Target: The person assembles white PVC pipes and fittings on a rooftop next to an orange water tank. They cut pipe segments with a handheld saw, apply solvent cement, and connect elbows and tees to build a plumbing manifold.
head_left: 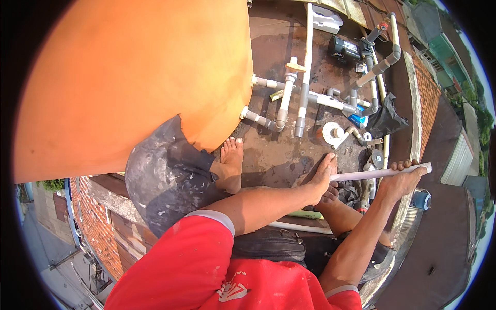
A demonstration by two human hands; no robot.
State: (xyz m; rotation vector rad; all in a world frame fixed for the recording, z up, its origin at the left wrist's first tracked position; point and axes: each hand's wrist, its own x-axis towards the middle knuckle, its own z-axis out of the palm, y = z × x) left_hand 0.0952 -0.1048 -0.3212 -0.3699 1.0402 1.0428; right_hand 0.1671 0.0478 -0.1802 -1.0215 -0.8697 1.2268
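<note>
A length of white plastic pipe (361,174) lies across my front, right of centre. My right hand (402,182) is wrapped round it near its right end, which sticks out past the fingers. At the pipe's other end, my left hand (324,178) closes on it; the palm hides that tip. Just beyond the left hand stand a round white fitting or roll (331,134) and a short grey-and-white elbow piece (354,135). My bare left foot (231,160) rests on the brown surface; the toes of the other foot (329,194) show beneath my left hand.
A big orange tank (144,82) fills the left. Joined pipes with a valve (295,67) run from it toward a black pump (344,48). A black plastic bag (387,118) lies at the right, by the ledge (413,103). Roofs lie below, beyond the edge.
</note>
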